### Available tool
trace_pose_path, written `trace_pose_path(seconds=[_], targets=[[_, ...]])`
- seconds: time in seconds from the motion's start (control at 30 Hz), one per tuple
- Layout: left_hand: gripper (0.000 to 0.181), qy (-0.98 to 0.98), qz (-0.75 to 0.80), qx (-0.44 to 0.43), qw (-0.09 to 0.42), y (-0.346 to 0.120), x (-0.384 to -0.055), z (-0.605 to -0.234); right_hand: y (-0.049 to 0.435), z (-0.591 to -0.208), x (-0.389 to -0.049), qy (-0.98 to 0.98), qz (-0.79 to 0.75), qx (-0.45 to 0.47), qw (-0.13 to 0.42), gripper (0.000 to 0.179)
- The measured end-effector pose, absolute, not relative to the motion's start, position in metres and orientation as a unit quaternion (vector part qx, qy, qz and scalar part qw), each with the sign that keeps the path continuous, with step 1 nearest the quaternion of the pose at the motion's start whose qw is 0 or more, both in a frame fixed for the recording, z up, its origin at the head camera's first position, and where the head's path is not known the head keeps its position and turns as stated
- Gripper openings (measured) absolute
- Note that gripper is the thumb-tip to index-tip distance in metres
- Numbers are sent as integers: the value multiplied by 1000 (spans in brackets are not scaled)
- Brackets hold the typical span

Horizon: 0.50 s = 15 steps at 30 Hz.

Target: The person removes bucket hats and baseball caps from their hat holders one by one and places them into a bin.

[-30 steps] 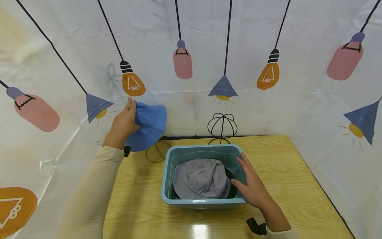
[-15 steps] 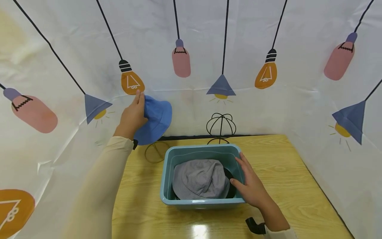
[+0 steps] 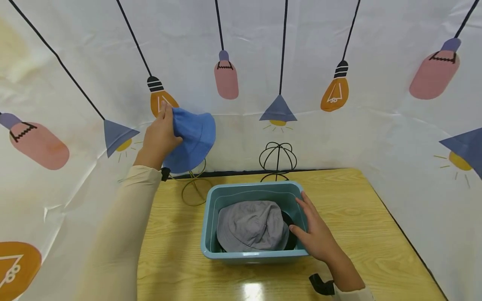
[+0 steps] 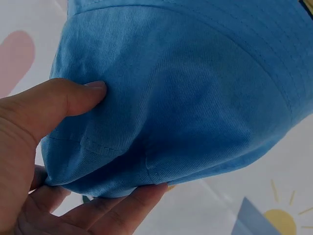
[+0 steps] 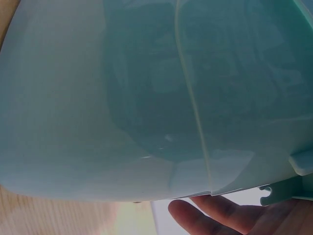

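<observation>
In the head view my left hand (image 3: 158, 136) holds a blue bucket hat (image 3: 193, 140) in the air, over a gold wire stand (image 3: 194, 184) at the table's back left. The left wrist view has the thumb on one side of the hat's crown (image 4: 186, 88) and fingertips beneath it. My right hand (image 3: 320, 234) rests at the right rim of a blue-green plastic bin (image 3: 214, 196), fingers loosely extended and thumb over the inside. A grey bucket hat (image 3: 250, 225) lies in the bin, beside something black (image 3: 290, 234) partly hidden under it.
A black wire stand (image 3: 278, 159) with a rounded top stands behind the bin, its foot partly hidden. The wooden table (image 3: 339, 200) backs onto a white cloth (image 3: 241, 138) printed with hanging lamps, which also rises at both sides.
My left hand has raised the blue hat, first shifting it right, then a little back left. More of the gold stand shows below it. The right hand and bin have stayed put.
</observation>
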<state>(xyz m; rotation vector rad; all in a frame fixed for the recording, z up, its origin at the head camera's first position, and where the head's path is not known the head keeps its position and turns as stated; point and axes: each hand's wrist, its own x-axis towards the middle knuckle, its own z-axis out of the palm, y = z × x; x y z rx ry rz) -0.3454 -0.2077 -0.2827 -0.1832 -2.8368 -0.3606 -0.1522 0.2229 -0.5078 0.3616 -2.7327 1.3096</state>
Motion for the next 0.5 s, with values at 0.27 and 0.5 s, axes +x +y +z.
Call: trace_pose_path(seconds=[0.27,0.5], targets=[[117,-976,-146,-73,144,-205,-332,-265,224,-507,-152,-894,430,120,48,78],[120,-974,-143,-102,146,-196,-321,-255,225,-507,-151,-895,428,119,44,78]])
